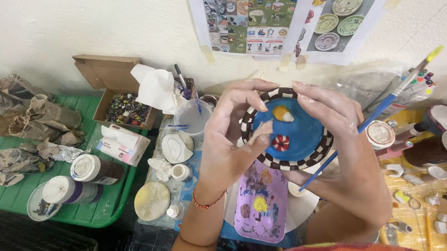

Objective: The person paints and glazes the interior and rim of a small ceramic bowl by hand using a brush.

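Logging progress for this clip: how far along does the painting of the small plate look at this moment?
Mostly painted: the plate has a blue centre, a black-and-white checked rim, and two small motifs, one yellow and white, one red-striped. In hand: the left hand and right hand both hold the plate up, the right also gripping a blue paintbrush. Left: no bare patches show on this face; its underside is hidden.

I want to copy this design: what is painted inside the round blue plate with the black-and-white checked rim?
Inside the round blue plate with the checked rim are a yellow-and-white shape and a red-and-white striped round. The left hand and right hand cover parts of its rim and edges.
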